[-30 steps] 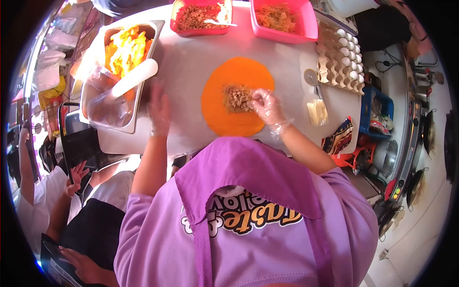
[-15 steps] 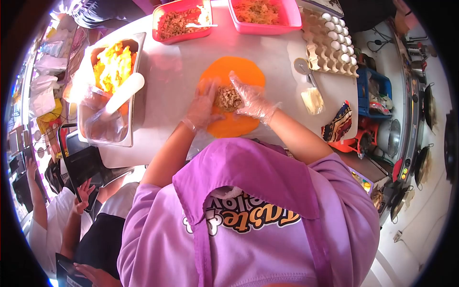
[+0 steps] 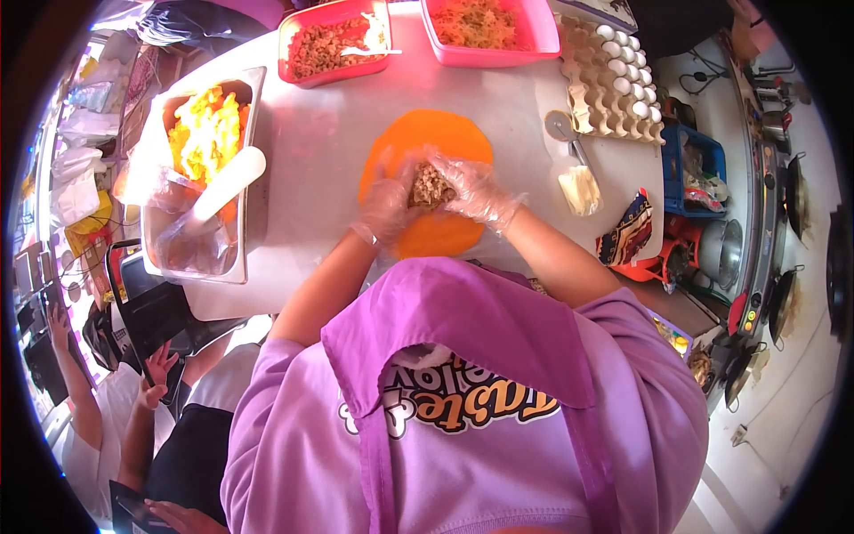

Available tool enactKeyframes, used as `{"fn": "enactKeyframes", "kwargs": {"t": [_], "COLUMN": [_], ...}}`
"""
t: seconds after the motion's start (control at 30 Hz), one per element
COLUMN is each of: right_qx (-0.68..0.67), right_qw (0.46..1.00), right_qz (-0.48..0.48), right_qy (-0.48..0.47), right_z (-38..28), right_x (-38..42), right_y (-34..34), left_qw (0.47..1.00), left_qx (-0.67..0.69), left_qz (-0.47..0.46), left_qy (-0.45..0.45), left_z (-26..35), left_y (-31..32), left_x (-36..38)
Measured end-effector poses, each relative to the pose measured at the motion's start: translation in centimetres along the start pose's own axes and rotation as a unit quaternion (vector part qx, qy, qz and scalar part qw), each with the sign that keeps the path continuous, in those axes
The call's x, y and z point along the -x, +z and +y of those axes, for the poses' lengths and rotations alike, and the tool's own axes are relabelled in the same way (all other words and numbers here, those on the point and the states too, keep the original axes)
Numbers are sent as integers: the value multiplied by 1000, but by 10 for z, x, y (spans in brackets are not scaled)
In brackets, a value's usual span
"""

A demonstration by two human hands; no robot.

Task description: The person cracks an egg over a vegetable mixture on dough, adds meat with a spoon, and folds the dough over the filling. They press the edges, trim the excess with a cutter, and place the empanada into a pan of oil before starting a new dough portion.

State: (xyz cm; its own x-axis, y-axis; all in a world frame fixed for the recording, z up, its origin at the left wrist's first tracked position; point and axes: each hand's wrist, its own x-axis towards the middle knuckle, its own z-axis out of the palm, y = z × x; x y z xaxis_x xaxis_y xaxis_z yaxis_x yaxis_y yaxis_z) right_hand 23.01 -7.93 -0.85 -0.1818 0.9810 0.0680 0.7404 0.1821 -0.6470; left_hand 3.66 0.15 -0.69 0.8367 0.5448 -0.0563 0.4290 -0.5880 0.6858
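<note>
A flat orange sheet of dough (image 3: 438, 129) lies on the table in front of me. On its middle sits a small mound of brown crumbly filling (image 3: 431, 189), like minced meat. My left hand (image 3: 386, 203), in a clear plastic glove, curves around the mound's left side. From the right, my right hand (image 3: 479, 191), gloved the same way, cups the mound with its fingertips against it. The two hands press the filling between them. Parts of the mound and dough are hidden under the fingers.
Pink tubs of minced filling (image 3: 286, 62) and shredded filling (image 3: 553, 37) stand at the back. A metal pan (image 3: 242, 267) of orange food is left. Right are an egg tray (image 3: 583, 98), a pizza cutter (image 3: 560, 126) and a brush (image 3: 580, 190). Seated people are lower left.
Both hands have drawn closer together around the filling, and the right thumb has come down beside it. The mound looks more gathered. The view has shifted slightly.
</note>
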Motion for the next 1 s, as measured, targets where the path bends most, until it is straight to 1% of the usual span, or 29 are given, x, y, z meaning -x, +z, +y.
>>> {"fn": "enactKeyframes", "kwargs": {"t": [0.03, 0.1, 0.13, 0.2, 0.23, 0.3, 0.33, 0.4, 0.43, 0.5, 0.63, 0.7, 0.73, 0.8, 0.83, 0.9, 0.93, 1.0], "right_qx": [0, 89, 89, 147, 147, 124, 123, 207, 206, 216, 174, 27, 27, -2, -7, -4, -2, 8], "right_qw": [1000, 995, 995, 988, 988, 992, 992, 978, 978, 976, 985, 990, 990, 989, 986, 984, 983, 983], "right_qz": [0, -35, -35, -21, -20, -13, -13, 29, 29, 21, 10, 137, 137, 149, 169, 178, 186, 186], "right_qy": [1, 22, 23, 33, 34, -7, -7, -25, -26, -19, 9, -17, -17, -20, -4, -3, -1, 1], "right_z": [1, -1, -11, -28, -28, -27, -27, -27, -27, -31, -37, -28, -23, -15, -16, -11, -10, -10], "right_x": [0, 1, -1, -3, -2, 0, 0, 1, 2, 2, 3, 5, 8, 15, 19, 29, 33, 37], "right_y": [0, -5, -12, -25, -26, -28, -23, -11, -8, -5, -12, -12, -12, -16, -17, -15, -14, -12], "left_qw": [1000, 989, 989, 999, 999, 991, 991, 993, 994, 995, 994, 975, 975, 982, 982, 969, 969, 984], "left_qx": [0, -45, -45, 11, 11, 119, 119, 92, 91, 94, 108, 210, 210, 167, 167, 235, 234, 168], "left_qz": [0, 103, 102, 44, 44, 60, 60, 67, 67, 38, 24, 62, 62, 82, 82, 75, 75, 50], "left_qy": [0, 93, 93, 18, 19, 9, 8, 9, 9, -4, -17, -35, -35, -31, -31, -20, -20, -17], "left_z": [-4, -13, -10, -3, 1, 7, 5, 3, 4, 6, 5, 7, 7, 6, 5, 5, 6, 10], "left_y": [6, 20, 18, 12, 9, 4, 6, 8, 8, 8, 6, 4, 2, -3, -3, -5, -6, -8], "left_x": [0, 2, 1, 3, 5, 13, 16, 18, 17, 18, 20, 25, 27, 30, 32, 35, 35, 36]}}
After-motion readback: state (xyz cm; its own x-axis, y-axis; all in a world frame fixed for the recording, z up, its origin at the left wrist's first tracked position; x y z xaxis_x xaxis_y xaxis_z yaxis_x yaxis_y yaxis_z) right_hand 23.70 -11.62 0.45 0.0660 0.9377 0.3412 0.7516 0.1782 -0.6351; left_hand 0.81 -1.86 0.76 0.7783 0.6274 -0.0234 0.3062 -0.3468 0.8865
